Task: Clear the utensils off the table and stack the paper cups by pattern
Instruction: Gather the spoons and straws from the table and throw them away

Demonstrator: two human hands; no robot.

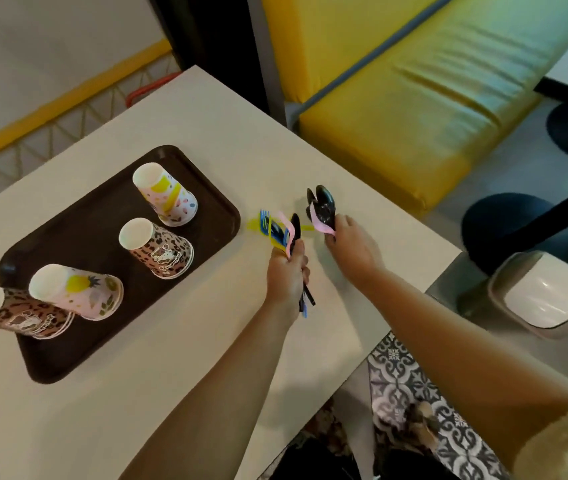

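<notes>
A single wide-angle view from the person's head, looking forward and steeply down; the worktop [185, 109] runs tilted across the frame, near enough that both forearms reach in from the bottom edge; yellow bench [414, 109] and patterned floor [410, 386] lie beyond its right side.

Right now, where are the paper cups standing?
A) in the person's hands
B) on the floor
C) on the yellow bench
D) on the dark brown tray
D: all four stacks of paper cups stand upside down on the dark brown tray, while the left hand and the right hand each hold plastic utensils, not cups.
</notes>
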